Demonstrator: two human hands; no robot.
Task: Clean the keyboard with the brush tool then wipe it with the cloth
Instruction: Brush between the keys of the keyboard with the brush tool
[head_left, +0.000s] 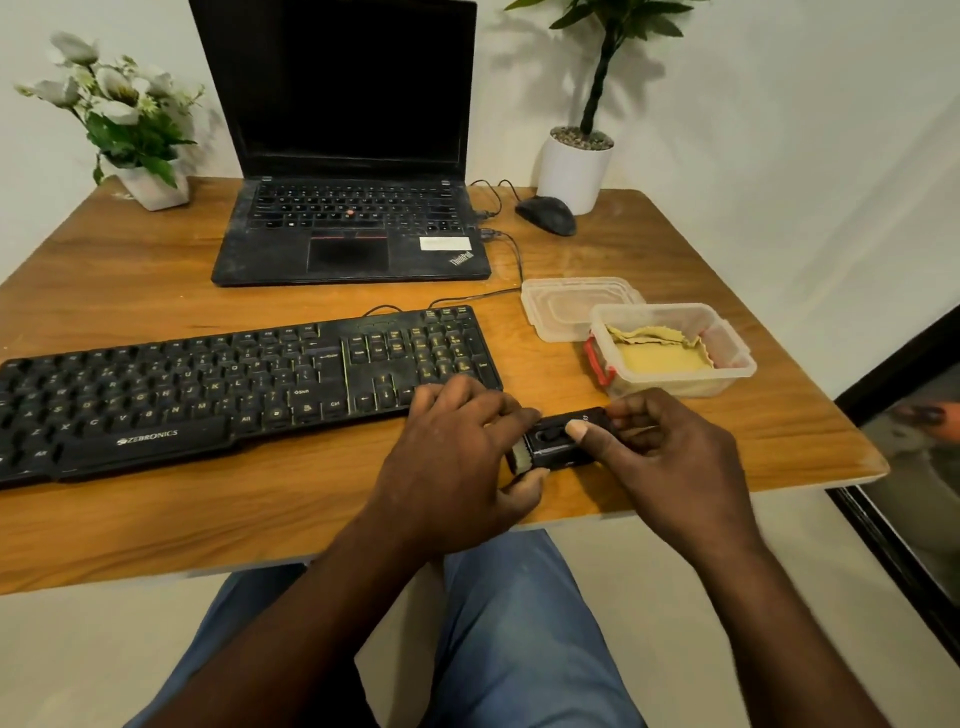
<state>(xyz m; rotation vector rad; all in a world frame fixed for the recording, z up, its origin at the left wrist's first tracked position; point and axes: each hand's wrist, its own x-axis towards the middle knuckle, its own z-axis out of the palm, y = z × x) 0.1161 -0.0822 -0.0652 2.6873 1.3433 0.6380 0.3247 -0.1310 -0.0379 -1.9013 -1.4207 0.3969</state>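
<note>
A black Zebronics keyboard (234, 384) lies across the left and middle of the wooden table (130, 509). Just past its right end, both hands hold a small black brush tool (558, 441) above the table's front edge. My left hand (462, 457) grips the tool's left end, where pale bristles show. My right hand (670, 457) holds the right end, with the thumb pressed on the tool's top. A yellow cloth (657, 353) lies folded inside an open clear plastic box (727, 358) to the right of the keyboard.
The box's lid (566, 306) lies behind it. A black laptop (348, 228) stands open at the back, with a wired mouse (545, 215), a white potted plant (574, 166) and a flower pot (150, 187) along the wall. A dark frame (893, 545) runs at the right.
</note>
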